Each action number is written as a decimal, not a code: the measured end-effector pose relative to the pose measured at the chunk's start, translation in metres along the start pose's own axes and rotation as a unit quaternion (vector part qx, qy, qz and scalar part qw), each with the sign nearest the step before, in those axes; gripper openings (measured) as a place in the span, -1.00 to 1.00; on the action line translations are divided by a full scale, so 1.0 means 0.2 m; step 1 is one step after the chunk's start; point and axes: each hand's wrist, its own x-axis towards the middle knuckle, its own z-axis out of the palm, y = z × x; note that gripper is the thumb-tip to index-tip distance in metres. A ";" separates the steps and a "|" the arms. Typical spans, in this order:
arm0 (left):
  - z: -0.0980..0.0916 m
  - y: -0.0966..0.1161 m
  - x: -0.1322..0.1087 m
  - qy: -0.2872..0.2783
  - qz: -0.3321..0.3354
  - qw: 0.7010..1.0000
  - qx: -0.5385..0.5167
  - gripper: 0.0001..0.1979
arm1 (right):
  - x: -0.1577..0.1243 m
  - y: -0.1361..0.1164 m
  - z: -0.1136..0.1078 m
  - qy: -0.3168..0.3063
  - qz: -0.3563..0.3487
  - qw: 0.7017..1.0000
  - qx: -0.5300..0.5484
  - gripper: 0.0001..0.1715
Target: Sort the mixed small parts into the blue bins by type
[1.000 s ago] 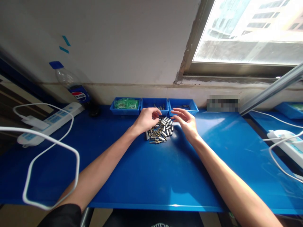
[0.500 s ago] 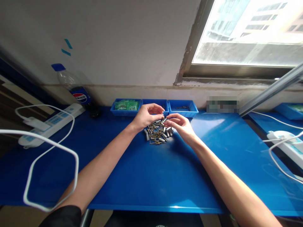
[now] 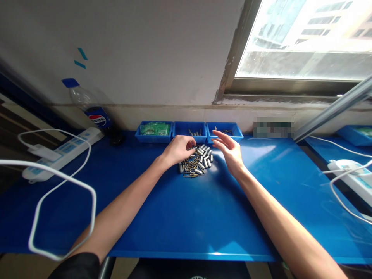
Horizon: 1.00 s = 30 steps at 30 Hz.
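Note:
A mixed pile of small metal parts lies on the blue table: thin brass-coloured rivet-like pins (image 3: 190, 167) and short silver cylinders (image 3: 205, 159). My left hand (image 3: 179, 149) is at the pile's upper left edge, fingers curled and closed; anything between the fingertips is hidden. Near the front of the right blue bin (image 3: 238, 135) is my right hand (image 3: 231, 152), its fingers stretched out and apart. One small pin (image 3: 215, 128) shows just beyond its fingertips, over that bin, apparently loose. Some thin pins lie inside the bin.
Along the wall, the middle blue bin (image 3: 175, 135) holds several dark cylinders, and the left blue bin (image 3: 139, 136) green packets (image 3: 155, 128). A cola bottle (image 3: 99, 116) and a white power strip (image 3: 62, 155) stand at left. A white cable (image 3: 94, 205) loops in the left foreground.
My right hand has moved up and right from the pile to the right bin, fingers spreading. My left hand has come down slightly onto the pile, fingers closing in.

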 end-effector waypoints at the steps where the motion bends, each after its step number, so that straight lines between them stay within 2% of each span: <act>1: 0.01 0.00 0.00 -0.009 0.004 1.000 0.020 -0.83 | 0.01 0.01 -0.01 0.004 -0.004 1.000 -0.003 -0.42; 4: 0.04 0.00 -0.01 -0.023 0.012 0.999 0.045 -0.82 | 0.01 0.03 -0.02 0.004 -0.007 1.000 -0.007 -0.36; 10: 0.08 -0.02 -0.01 -0.009 0.022 1.000 0.021 -0.80 | 0.01 0.03 -0.02 -0.015 -0.005 1.000 -0.018 -0.47; 14: 0.09 -0.03 0.00 -0.001 0.020 1.000 -0.012 -0.74 | 0.00 0.02 -0.01 -0.020 -0.004 1.000 -0.020 -0.47; 20: 0.06 -0.01 0.01 0.045 0.035 0.997 -0.051 -0.66 | 0.00 0.01 0.00 -0.027 0.009 1.000 -0.011 -0.48; 30: -0.02 0.05 0.02 0.128 0.002 0.982 -0.141 -0.78 | -0.04 0.00 0.02 -0.076 0.005 0.994 -0.082 -0.57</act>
